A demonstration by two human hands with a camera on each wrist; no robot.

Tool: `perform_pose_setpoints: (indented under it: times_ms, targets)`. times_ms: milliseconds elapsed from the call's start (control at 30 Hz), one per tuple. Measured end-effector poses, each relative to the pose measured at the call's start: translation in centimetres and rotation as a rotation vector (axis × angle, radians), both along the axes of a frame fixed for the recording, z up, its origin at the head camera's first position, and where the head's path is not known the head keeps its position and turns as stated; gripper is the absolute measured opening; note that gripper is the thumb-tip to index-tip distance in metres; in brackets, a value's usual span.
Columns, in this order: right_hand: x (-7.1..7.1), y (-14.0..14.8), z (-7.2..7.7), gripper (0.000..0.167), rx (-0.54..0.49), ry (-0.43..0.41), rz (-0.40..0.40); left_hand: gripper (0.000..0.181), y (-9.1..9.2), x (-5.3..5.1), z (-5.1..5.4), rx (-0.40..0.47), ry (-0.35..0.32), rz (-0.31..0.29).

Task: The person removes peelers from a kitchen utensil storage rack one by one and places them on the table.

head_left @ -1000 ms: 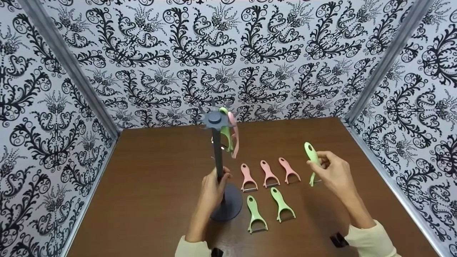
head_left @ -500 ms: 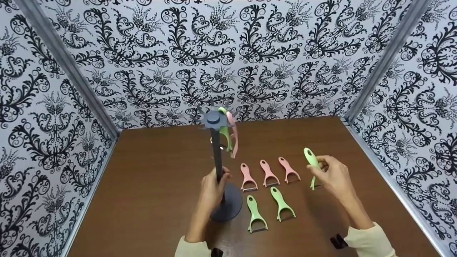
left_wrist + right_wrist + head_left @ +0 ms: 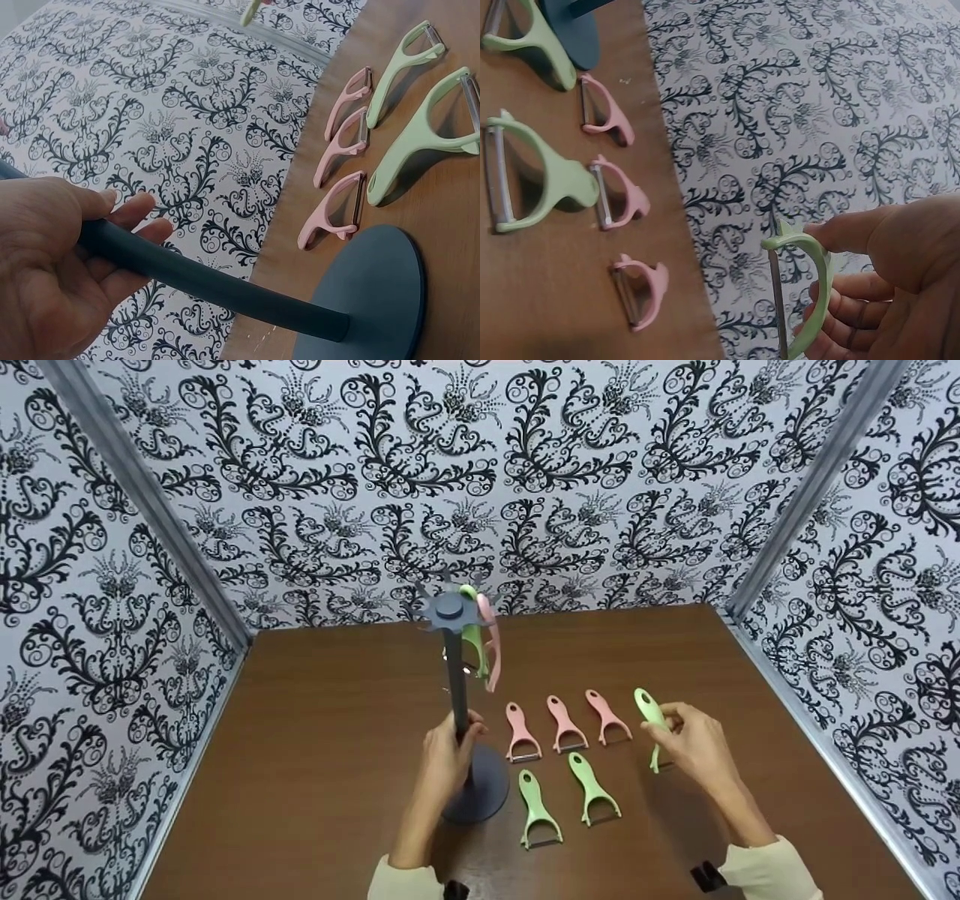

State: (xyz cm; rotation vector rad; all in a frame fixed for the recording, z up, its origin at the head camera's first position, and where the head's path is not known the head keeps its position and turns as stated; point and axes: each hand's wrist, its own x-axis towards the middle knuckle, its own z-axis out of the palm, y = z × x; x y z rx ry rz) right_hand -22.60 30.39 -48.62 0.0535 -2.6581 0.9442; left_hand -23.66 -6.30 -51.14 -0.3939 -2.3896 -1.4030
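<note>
My left hand (image 3: 444, 761) grips the post of a dark grey stand (image 3: 454, 682), its fingers wrapped around it. A green peeler (image 3: 472, 641) and a pink peeler (image 3: 491, 649) hang from the stand's hooked top. With thumb and fingers, my right hand (image 3: 697, 742) pinches another green peeler (image 3: 648, 705) by the handle, its holed end up and blade end down, over the table's right side. The right wrist view shows this peeler's blade end (image 3: 821, 292) in front of the fingers.
Between stand and right hand, three pink peelers (image 3: 565, 725) lie in a row on the brown table (image 3: 322, 750). Nearer to me are two green peelers (image 3: 592, 789). The stand's round base (image 3: 480, 791) rests left of them. Patterned walls (image 3: 480, 472) enclose the table.
My right hand has lowered toward the table, bringing the green peeler down and slightly nearer to me. The left hand and stand have stayed put.
</note>
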Motion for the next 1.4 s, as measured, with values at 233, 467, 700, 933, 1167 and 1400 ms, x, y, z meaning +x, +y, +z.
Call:
perform_pose_setpoints:
  times_ms: [233, 467, 700, 933, 1167, 1400]
  targets:
    - [0.1, 0.2, -1.2, 0.036, 0.017, -0.071, -0.007, 0.005, 0.0, 0.1, -0.1, 0.007, -0.008, 0.002]
    - [-0.1, 0.3, -2.6, 0.036, 0.054, -0.13, -0.018, 0.005, 0.0, 0.1, 0.0, 0.006, -0.026, 0.014]
    - [0.1, 0.1, -4.0, 0.038, 0.063, -0.196, -0.013, 0.005, 0.0, 0.0, -0.1, 0.002, -0.004, 0.0]
    - [0.1, 0.0, -5.1, 0.039, 0.072, -0.241, -0.01, 0.005, -0.1, -0.1, -0.3, 0.002, 0.025, -0.005]
    - [0.1, 0.1, -5.6, 0.037, 0.089, -0.25, -0.006, 0.005, -0.1, -0.2, -0.4, -0.003, 0.028, 0.007]
    - [0.0, 0.2, -6.2, 0.035, 0.097, -0.263, -0.005, 0.005, -0.1, -0.2, -0.4, 0.007, 0.019, 0.005]
